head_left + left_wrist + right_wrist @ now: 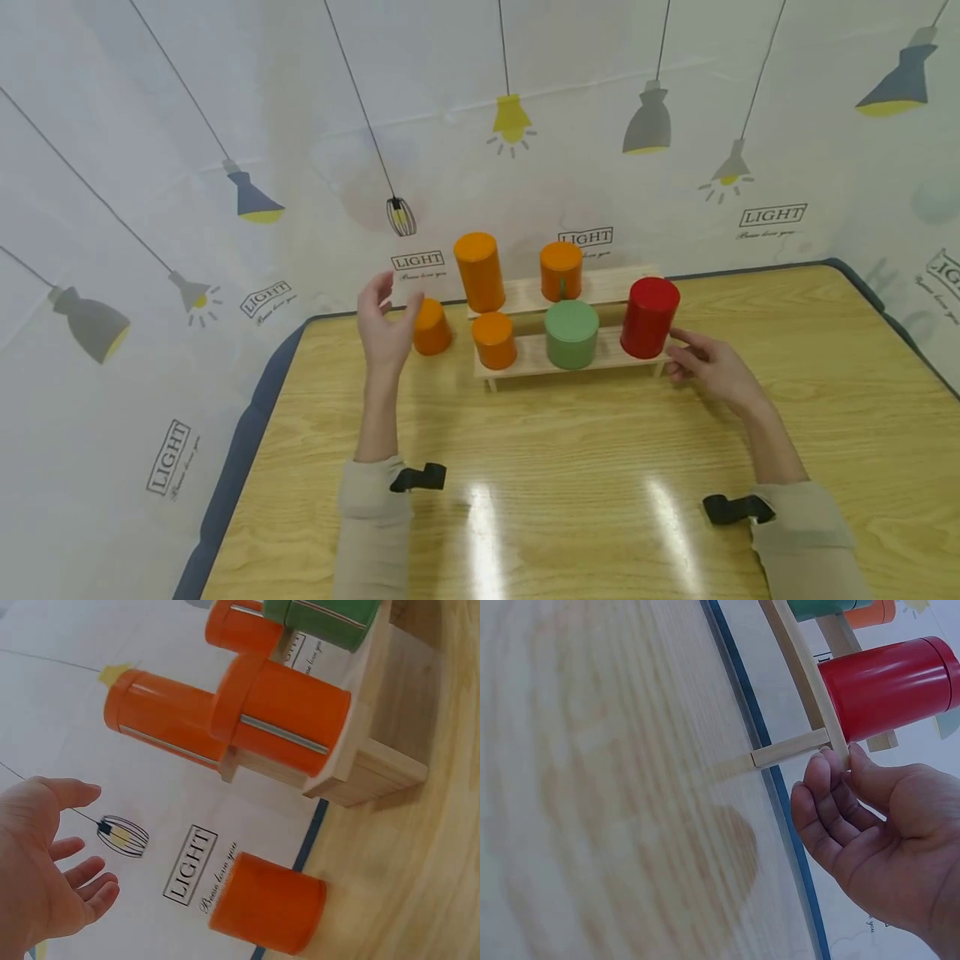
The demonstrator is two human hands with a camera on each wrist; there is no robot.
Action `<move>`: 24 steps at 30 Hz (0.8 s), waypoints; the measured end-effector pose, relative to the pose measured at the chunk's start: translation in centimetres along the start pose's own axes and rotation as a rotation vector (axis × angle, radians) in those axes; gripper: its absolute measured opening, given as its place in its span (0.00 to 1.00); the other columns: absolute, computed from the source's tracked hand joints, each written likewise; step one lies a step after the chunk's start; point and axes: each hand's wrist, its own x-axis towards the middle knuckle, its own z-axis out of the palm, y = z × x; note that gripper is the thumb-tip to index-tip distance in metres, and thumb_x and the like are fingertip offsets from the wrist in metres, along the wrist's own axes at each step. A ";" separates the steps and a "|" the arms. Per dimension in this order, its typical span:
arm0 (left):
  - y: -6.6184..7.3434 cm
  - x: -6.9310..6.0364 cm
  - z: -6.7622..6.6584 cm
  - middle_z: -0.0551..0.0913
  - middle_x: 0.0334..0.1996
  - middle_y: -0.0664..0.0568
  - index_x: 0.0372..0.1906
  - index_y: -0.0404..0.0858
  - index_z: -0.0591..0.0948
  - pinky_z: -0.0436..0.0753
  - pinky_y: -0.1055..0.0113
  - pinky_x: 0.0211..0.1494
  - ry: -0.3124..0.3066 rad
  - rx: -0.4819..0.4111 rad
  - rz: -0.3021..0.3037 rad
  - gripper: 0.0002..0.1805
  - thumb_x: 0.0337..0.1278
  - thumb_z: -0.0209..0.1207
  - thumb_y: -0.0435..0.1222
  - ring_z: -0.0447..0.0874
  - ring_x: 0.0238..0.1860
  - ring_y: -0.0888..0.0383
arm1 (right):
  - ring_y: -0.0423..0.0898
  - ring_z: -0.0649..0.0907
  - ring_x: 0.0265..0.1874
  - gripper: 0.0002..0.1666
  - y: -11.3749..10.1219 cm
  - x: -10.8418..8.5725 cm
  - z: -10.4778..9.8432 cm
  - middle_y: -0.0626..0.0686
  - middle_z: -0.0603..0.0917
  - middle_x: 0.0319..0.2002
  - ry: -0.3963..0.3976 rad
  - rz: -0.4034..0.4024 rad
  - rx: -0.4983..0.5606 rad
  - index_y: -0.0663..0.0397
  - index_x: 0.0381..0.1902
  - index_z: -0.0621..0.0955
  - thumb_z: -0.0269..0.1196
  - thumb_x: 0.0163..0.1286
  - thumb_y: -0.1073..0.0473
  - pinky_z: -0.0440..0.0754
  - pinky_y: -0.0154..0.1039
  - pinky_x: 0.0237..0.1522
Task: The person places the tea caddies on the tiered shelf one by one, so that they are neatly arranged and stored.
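A two-tier wooden shelf (528, 363) carries several cylindrical canisters. On its lower tier stand a short orange canister (494, 342), a green canister (572, 335) and a tall red canister (649, 318). The upper tier holds a tall orange canister (481, 273) and a smaller orange one (561, 272). My right hand (708, 364) pinches the right end of the lower board, beside the red canister (892, 686). Raised with fingers apart, my left hand (386, 329) holds nothing. Just right of it, another orange canister (270, 904) stands on the table.
The wood-grain table (540, 467) meets a white wall covering (322, 108) printed with lamps behind the shelf. A dark blue edge strip (258, 400) runs along the table's left and back sides. Black straps sit on both cuffs.
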 end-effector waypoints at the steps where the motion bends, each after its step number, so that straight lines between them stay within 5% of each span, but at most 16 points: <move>1: -0.6 0.0 0.0 0.73 0.63 0.40 0.67 0.31 0.72 0.69 0.53 0.68 -0.007 0.006 -0.020 0.30 0.62 0.67 0.35 0.69 0.63 0.46 | 0.47 0.86 0.37 0.34 0.0 0.0 0.0 0.70 0.83 0.44 0.001 0.000 -0.002 0.73 0.75 0.58 0.51 0.82 0.59 0.86 0.37 0.41; 15: -6.3 0.5 1.5 0.56 0.77 0.41 0.79 0.39 0.56 0.57 0.54 0.78 -0.099 0.082 -0.330 0.48 0.60 0.69 0.42 0.54 0.76 0.46 | 0.47 0.86 0.36 0.33 0.5 0.1 -0.2 0.70 0.83 0.44 0.002 0.002 -0.011 0.75 0.75 0.57 0.50 0.82 0.61 0.87 0.38 0.41; 24: -8.8 0.8 2.4 0.58 0.75 0.36 0.79 0.33 0.52 0.55 0.53 0.78 -0.163 0.096 -0.346 0.52 0.58 0.71 0.41 0.56 0.75 0.43 | 0.46 0.86 0.36 0.34 0.5 0.2 -0.2 0.69 0.84 0.42 0.000 -0.006 0.016 0.74 0.75 0.58 0.52 0.81 0.59 0.86 0.37 0.40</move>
